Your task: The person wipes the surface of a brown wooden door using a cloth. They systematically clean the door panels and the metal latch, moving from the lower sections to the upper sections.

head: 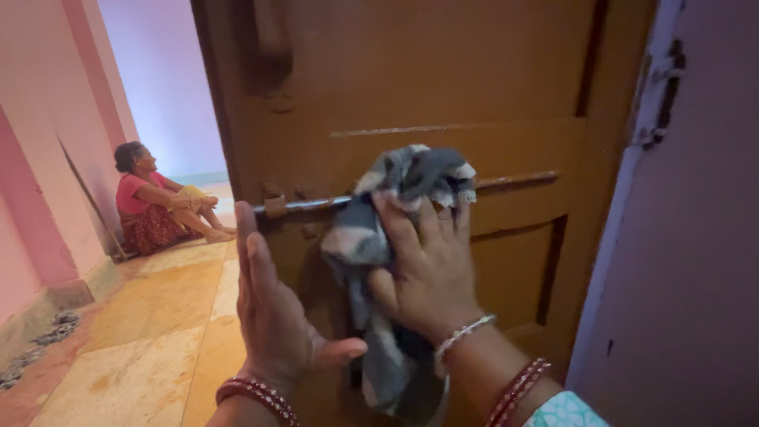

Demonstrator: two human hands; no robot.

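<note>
One door, one cloth, two hands

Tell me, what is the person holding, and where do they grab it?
The right hand presses a grey cloth against the brown door, gripping its bunched middle; the left hand holds nothing.

Count: 1 brown wooden door, 1 metal slide bolt on it, 1 grey-white cloth, 2 hands – left hand, right hand, 1 person seated on floor in background
</note>
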